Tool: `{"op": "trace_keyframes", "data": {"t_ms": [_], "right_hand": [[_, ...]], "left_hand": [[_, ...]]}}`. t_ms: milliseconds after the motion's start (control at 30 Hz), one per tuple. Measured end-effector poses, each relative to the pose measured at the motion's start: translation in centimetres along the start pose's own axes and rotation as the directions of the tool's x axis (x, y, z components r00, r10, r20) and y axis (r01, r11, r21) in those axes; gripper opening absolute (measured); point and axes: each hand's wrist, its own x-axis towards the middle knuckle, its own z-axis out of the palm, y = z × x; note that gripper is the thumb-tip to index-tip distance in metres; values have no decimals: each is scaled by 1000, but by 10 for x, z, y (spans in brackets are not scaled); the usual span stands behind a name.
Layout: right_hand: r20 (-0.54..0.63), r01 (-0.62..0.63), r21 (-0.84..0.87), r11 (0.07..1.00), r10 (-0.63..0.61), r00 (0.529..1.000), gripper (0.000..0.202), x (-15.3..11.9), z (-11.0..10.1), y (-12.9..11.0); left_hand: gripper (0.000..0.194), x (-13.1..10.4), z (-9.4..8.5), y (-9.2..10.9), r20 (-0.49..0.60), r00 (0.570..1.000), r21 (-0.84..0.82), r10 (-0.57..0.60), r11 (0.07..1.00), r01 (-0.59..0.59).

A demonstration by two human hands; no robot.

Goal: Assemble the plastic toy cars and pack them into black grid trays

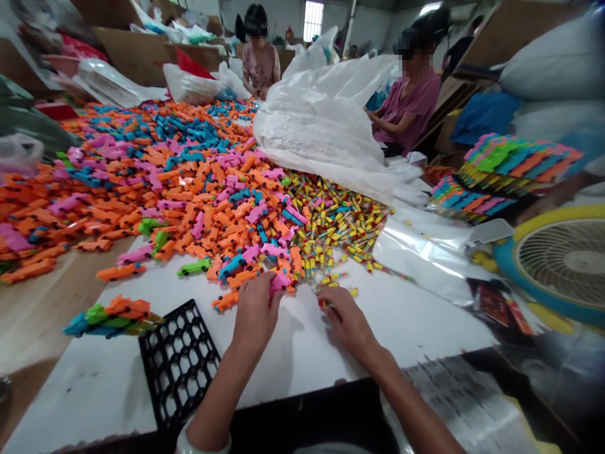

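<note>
Pink toy car (282, 282) in left hand (256, 308), long axis sideways, exposed end rightward

I note the left hand (258, 309) gripping a pink toy car (282, 282), the right hand (347, 318) beside yellow-banded pieces (335, 221).

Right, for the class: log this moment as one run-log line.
left hand: gripping pink toy car | right hand: at yellow-and-red piece, grip unclear | black grid tray: left of both hands, on white surface
</note>
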Motion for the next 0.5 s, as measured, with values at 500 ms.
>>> {"op": "trace_keyframes", "data": {"t_ms": [500], "right_hand": [[198,-95,328,940,30,980,18,-25,24,-27]], "left_hand": [[21,-88,-10,9,290,957,-305,-13,947,105]]}}
